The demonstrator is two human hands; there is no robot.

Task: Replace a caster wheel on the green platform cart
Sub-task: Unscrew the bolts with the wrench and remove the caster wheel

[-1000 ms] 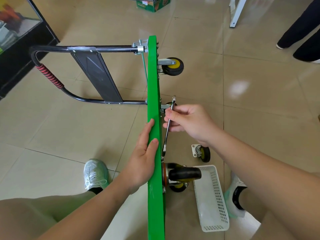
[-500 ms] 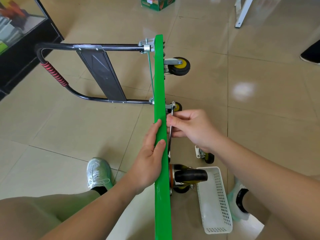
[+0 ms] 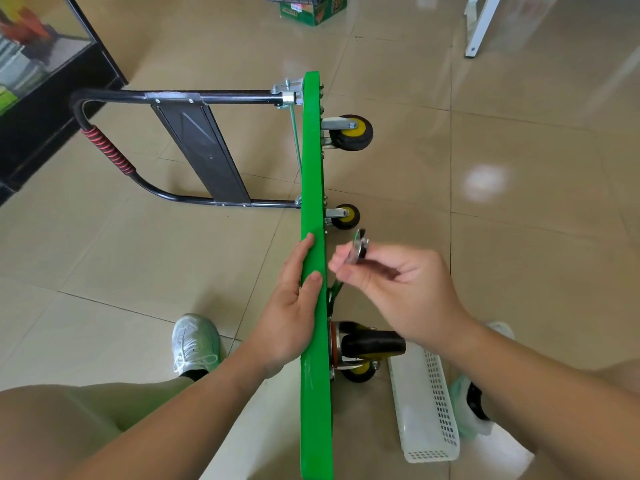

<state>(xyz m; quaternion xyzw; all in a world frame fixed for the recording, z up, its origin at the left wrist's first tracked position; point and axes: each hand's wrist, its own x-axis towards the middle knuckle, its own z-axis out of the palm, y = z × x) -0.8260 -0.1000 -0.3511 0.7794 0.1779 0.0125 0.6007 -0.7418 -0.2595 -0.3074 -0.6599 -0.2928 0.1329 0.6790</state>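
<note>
While the green cart [image 3: 313, 410] stands on its edge, my left hand [image 3: 291, 317] lies flat against it, fingers straight; my right hand [image 3: 398, 289] pinches a blurred wrench [image 3: 358, 249] just beside it.

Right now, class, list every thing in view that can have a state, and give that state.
green platform cart, tipped on its edge.
handle, unfolded.
left hand, flat on the cart's upper edge.
right hand, gripping the wrench.
wrench, held beside the underside, blurred.
far upper wheel, mounted.
far lower wheel, mounted.
black caster, mounted.
near yellow wheel, partly hidden.
white basket, lying on the floor.
</note>
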